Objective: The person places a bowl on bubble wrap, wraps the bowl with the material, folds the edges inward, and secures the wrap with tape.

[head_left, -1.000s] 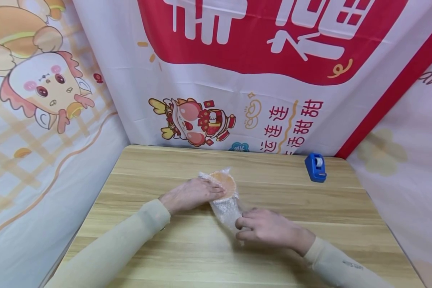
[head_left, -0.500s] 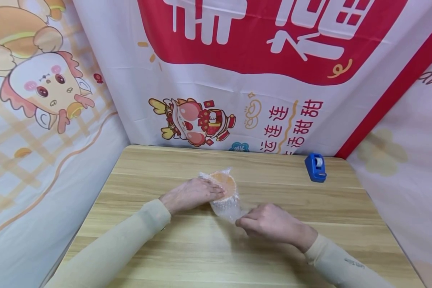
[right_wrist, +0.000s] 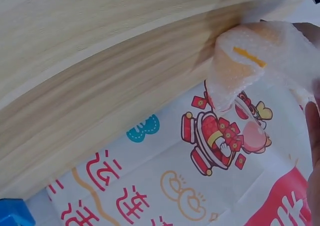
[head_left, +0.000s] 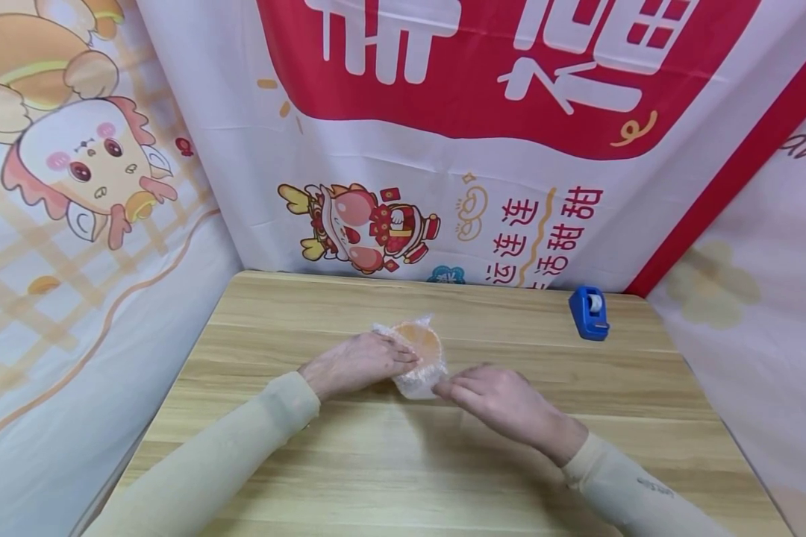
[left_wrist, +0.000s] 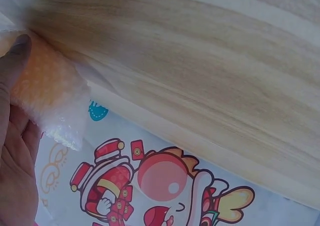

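Observation:
An orange object with a round top stands on the table, wrapped in clear bubble wrap. Its exact kind is hidden by the wrap. My left hand holds it from the left, fingers lying across the top. In the left wrist view the thumb lies on the near side of the bundle. My right hand pinches the wrap's loose end at the bundle's near right side. From the right wrist, the bubble wrap stretches toward that hand, and an orange strip shows on the bundle.
A blue tape dispenser stands at the table's back right corner. The wooden table meets a printed cloth at the back, and more cloth hangs at both sides.
My right hand has moved slightly up toward the bundle, and the loose wrap that hung toward the front now lies closer round it. My left hand keeps its place.

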A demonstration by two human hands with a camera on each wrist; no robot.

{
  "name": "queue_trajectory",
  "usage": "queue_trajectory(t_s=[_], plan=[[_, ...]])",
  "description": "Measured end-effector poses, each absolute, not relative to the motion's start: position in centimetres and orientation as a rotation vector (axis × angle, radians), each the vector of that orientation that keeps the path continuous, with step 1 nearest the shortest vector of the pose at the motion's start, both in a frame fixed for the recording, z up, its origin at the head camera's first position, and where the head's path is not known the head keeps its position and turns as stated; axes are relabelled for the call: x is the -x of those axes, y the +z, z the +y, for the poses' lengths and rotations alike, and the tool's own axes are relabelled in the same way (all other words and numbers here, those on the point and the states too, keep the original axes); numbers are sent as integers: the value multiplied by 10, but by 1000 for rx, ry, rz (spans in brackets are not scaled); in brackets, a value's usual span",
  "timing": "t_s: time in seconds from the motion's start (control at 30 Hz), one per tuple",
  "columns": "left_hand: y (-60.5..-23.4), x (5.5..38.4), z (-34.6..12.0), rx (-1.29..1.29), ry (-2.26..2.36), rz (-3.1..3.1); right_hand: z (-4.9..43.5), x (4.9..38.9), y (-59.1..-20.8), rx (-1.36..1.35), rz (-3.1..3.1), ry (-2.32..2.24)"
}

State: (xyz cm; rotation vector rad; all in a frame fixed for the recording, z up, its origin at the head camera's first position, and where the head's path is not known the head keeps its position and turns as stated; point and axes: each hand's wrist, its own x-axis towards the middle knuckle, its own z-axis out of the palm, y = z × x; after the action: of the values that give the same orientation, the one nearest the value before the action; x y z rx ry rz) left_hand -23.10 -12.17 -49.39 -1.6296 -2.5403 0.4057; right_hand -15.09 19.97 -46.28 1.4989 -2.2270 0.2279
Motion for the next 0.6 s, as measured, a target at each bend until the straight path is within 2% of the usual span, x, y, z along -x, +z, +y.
queue_trajectory(t_s=[0.6], plan=[[-492,223,-110,1677,589,-2368,179,176,-454,-1291,-2226,327]])
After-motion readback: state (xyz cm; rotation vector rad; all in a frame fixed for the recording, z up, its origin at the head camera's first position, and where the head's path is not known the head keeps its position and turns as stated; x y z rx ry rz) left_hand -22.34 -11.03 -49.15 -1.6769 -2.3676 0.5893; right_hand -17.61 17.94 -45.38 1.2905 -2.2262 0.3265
